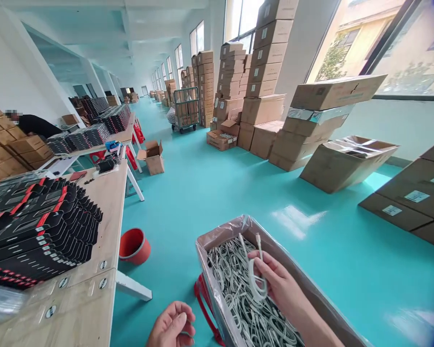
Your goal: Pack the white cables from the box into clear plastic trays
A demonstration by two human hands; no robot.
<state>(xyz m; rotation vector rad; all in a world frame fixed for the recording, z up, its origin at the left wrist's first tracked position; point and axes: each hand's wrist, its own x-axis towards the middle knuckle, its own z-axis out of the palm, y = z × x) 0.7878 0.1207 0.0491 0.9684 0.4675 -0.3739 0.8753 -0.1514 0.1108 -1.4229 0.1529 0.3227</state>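
Your right grip is narrow: thumb and fingers pinch a white cable above the mass, with its loop hanging below the hand and one end standing up beyond the fingers. This raised hold appears to separate a single length from the interlaced strands beneath it. The other white cables lie loose in a cardboard carton, inside a clear plastic liner folded over the rim, probably to keep the cables off the cardboard. The carton sits tilted on a red frame, possibly a stool, though too little shows to confirm this; the raised position seems to bring the contents nearer your hands. Your left grip is wide and relaxed, holding nothing visible, just beside the near corner of the carton and partly cut off by the lower edge of the view. To your left, the table carries black-and-red packaged items in overlapping rows, a layout that seems to keep many units compact and within reach. A red bucket lies tipped on the teal floor beside the table. Stacked cartons stand along the windows, a wire cage cart waits farther down the aisle, and a co-worker's dark sleeve shows at the far left
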